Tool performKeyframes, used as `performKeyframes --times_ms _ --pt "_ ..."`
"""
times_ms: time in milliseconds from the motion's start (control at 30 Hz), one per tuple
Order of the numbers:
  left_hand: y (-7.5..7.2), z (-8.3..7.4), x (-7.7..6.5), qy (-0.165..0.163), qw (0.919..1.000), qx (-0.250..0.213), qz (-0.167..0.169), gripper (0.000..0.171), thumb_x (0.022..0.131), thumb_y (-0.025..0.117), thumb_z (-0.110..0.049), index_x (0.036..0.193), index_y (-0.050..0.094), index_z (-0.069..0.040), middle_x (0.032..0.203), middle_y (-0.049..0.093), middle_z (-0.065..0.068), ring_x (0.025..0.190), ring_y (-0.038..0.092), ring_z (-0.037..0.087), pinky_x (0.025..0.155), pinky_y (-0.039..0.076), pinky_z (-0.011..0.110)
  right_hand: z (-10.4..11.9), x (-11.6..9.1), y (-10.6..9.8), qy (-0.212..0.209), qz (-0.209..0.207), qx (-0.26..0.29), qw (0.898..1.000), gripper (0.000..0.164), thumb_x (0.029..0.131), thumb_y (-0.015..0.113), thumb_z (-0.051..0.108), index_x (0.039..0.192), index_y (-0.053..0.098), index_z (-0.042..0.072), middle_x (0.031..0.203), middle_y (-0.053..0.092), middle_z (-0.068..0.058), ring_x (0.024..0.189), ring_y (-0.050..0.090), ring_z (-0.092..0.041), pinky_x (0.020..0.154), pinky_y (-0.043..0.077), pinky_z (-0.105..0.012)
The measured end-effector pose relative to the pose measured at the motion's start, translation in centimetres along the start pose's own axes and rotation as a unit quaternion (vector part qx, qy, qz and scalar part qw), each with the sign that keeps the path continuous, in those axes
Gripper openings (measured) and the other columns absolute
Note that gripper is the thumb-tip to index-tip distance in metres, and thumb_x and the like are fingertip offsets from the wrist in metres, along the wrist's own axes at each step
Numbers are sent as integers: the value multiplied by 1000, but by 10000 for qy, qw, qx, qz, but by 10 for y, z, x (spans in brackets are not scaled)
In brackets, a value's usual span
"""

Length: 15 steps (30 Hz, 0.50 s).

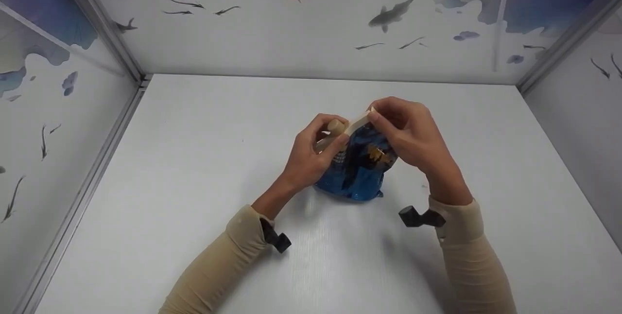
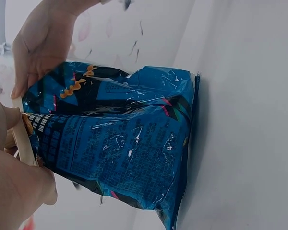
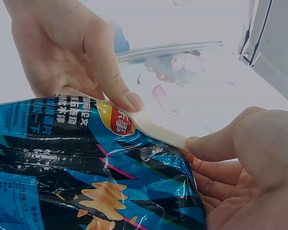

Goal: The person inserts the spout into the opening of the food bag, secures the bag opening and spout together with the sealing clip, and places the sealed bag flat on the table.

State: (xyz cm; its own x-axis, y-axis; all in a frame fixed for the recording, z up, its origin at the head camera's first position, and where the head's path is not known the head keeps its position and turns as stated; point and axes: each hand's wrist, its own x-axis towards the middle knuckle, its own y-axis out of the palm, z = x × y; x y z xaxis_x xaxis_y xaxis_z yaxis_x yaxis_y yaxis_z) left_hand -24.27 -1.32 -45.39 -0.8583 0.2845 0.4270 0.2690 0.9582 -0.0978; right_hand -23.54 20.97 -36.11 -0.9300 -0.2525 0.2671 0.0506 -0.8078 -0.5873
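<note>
A glossy blue and black snack bag [image 1: 359, 178] hangs upright between the two hands, its bottom close over the white table. Across its top edge runs a cream bag clip [image 1: 358, 123], a long slim bar in the right wrist view. My left hand [image 1: 311, 156] grips the clip's left part, thumb on the near side. Beside those fingers shows a round beige knob [image 1: 335, 126], partly hidden by the hand. At the bag's other top corner, my right hand [image 1: 413, 134] pinches the clip's end between thumb and fingers. Printed text and chip pictures cover the bag [image 2: 120, 139].
A white table [image 1: 194, 168] lies under the hands. Panels printed with fish stand at the back [image 1: 330, 32] and both sides, joined by metal frame rails [image 1: 112, 27]. Black wrist mounts [image 1: 422, 217] sit on the beige sleeves [image 1: 461, 236].
</note>
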Motion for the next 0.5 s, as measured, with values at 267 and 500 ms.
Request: performKeyframes --times_ms 267,500 --pt "-1 -1 0 73 9999 101 28 32 109 68 -24 138 61 -11 134 64 6 115 68 18 103 62 36 0 0 0 -22 43 16 10000 28 110 65 31 122 77 8 108 76 -7 91 67 -22 86 55 -18" --pt "-1 -1 -1 137 9998 155 -37 32 109 68 -23 138 62 -11 134 65 5 114 67 17 102 62 36 0 1 0 -4 127 38 9999 26 111 65 29 122 76 9 110 76 -7 93 69 -22 87 56 -16"
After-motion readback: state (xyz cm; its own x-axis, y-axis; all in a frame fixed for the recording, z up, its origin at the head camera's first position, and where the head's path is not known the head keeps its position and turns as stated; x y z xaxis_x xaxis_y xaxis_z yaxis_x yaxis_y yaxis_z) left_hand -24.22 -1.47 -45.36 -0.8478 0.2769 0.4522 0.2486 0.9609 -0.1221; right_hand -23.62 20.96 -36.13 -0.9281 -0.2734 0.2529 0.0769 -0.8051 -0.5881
